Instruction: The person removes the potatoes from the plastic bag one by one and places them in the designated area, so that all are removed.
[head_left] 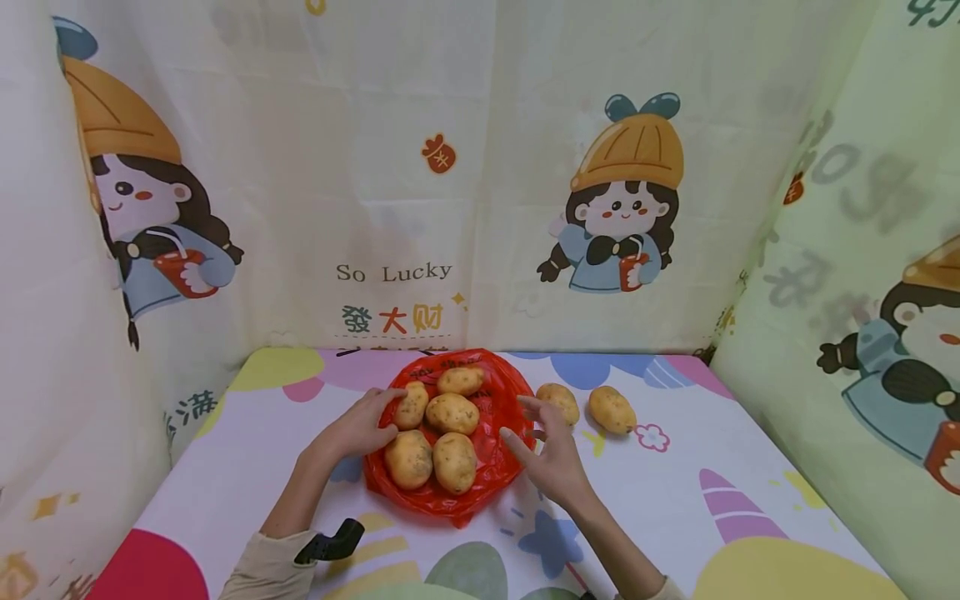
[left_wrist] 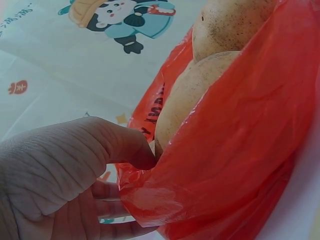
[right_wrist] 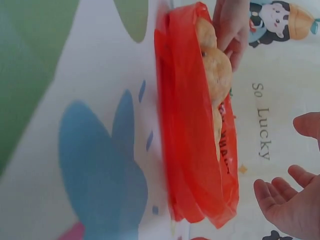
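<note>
A red plastic bag [head_left: 491, 433], its rim rolled wide, holds several potatoes [head_left: 452, 414]. My left hand [head_left: 362, 427] is at the bag's left side. In the left wrist view its thumb [left_wrist: 132, 150] hooks over the rim beside a potato, with the other fingers under the outer plastic; it pinches the edge. On the bag's right side my right hand [head_left: 557, 462] hovers with fingers spread and nothing in them. The right wrist view shows this hand [right_wrist: 295, 210] apart from the bag [right_wrist: 190, 125].
Two loose potatoes, one [head_left: 558, 403] partly behind my right hand and another [head_left: 612, 410] farther right, lie on the patterned tablecloth [head_left: 645, 500]. Printed cloth walls [head_left: 480, 208] enclose the table at the back and both sides. A black wrist camera mount [head_left: 330, 543] sits on my left sleeve.
</note>
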